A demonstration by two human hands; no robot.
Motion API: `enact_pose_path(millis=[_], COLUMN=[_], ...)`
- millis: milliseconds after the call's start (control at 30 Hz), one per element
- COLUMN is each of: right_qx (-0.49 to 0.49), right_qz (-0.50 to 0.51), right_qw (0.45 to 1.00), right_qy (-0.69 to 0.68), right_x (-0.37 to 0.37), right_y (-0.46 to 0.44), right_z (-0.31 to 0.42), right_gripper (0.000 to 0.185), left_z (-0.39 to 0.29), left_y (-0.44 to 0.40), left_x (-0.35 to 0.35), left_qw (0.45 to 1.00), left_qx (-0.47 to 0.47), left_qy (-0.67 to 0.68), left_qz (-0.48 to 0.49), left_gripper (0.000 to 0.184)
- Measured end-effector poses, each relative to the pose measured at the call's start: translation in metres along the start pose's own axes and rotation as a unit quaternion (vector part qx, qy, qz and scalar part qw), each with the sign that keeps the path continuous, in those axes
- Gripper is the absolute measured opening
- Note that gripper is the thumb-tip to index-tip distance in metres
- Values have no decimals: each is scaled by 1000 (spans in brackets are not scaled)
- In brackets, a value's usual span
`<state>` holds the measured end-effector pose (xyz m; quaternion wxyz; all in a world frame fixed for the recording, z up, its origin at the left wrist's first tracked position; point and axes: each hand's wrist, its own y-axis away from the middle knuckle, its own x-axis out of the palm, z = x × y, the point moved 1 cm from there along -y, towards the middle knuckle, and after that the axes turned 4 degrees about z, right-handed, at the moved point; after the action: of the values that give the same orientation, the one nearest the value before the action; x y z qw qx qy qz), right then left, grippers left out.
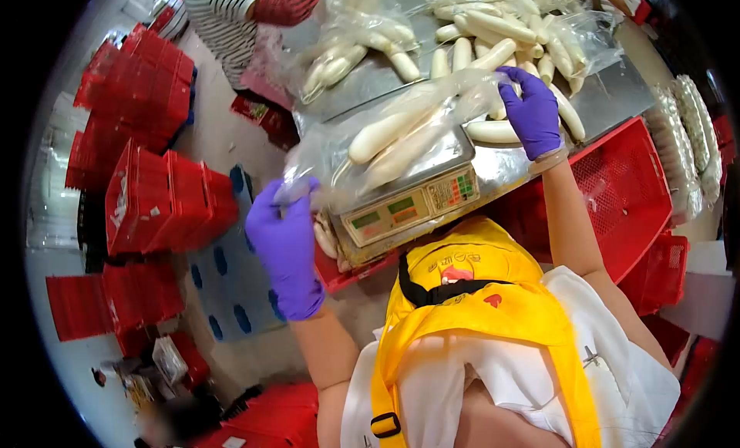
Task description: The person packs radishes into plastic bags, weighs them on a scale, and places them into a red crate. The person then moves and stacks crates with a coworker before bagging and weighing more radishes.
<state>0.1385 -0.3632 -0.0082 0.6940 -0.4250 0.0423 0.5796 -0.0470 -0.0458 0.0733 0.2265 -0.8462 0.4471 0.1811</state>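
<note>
Both of my hands wear purple gloves and hold a clear plastic bag (320, 151) stretched between them. White, long vegetables (378, 138) lie inside it, above the pan of a digital scale (408, 209). My left hand (285, 244) pinches the bag's near left end. At the other end, my right hand (530, 112) has its fingers closed on the plastic, beside loose white vegetables (493, 132). The scale's display and keypad face me.
A pile of white vegetables (501, 24) and filled bags (362, 39) cover the far metal table (617, 85). Another person in striped sleeves (223, 24) stands at the far left. Red crates (166, 193) are stacked left; a red basket (617, 193) sits right.
</note>
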Motion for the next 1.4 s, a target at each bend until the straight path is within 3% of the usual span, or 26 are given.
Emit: enact_pose_path(millis=[33,67,100,167,200,300,333,367,433,467,500,567,600,667,733,833,867,967,1067,1100,1167,1233,1267,1300,1367,1400], right_qx=[97,90,55,51,63,55,27,-3,-174,-217,-232,-183,-139,-134,-140,20,-29,-12,-36,25,38,79,90,60,-1,-32], right_qz=[33,36,63,110,114,168,173,176,101,131,158,88,106,154,154,192,155,190,174,226,304,354,369,371,429,347], right_qw=[986,990,989,946,926,862,880,897,978,961,941,929,933,920,958,980,987,970,948,917,837,750,746,754,783,803], right_qy=[-133,-103,-125,-300,-354,-475,-441,-406,-57,110,189,309,314,334,197,-43,-46,-152,-263,-328,-454,-553,-547,-539,-451,-483], right_x=[-4,-12,-13,-14,-13,-16,-3,9,8,9,10,33,26,-4,-32,-44,-40,-36,-18,-19,-8,0,0,21,27,33], right_y=[1,-1,-4,-7,-8,-16,-13,-9,3,7,0,-12,-20,-32,-37,-42,-45,-54,-61,-65,-74,-79,-78,-79,-79,-74], right_z=[4,12,11,31,45,88,92,96,125,124,118,61,44,25,30,53,59,80,89,100,110,124,130,121,118,113], right_gripper=[28,22,21,19,20,22,27,38,73,100,85,78,70,32,15,23,21,23,21,21,22,17,15,16,18,14], left_z=[-7,-12,-13,-6,-3,-40,-44,-47,-51,-48,-47,-39,-32,-22,-16,-24,-28,-32,-44,-51,-67,-78,-90,-84,-81,-72], left_y=[0,-1,-5,-16,-21,-30,-37,-41,-46,-49,-48,-44,-43,-39,-37,-40,-42,-53,-59,-57,-54,-57,-55,-60,-68,-76], left_x=[-4,-4,-1,9,13,20,16,14,11,11,11,6,2,-1,-2,1,3,9,16,19,34,52,58,71,91,94], left_qw=[989,954,953,876,861,808,810,807,834,845,841,847,839,824,826,828,831,864,855,849,831,886,902,883,885,877], left_qx=[-5,-11,-2,11,4,-9,1,11,44,46,59,39,25,-16,8,34,32,32,38,24,31,110,108,67,42,44], left_qy=[146,288,290,461,467,546,534,534,486,465,464,476,491,531,524,519,517,469,479,484,502,371,316,361,332,314], left_qz=[38,77,83,143,203,219,242,252,257,259,271,234,234,195,206,211,203,178,196,211,236,254,273,294,322,361], left_gripper=[23,18,18,14,36,51,67,67,70,74,74,76,78,81,81,81,81,80,79,78,71,67,70,70,53,42])
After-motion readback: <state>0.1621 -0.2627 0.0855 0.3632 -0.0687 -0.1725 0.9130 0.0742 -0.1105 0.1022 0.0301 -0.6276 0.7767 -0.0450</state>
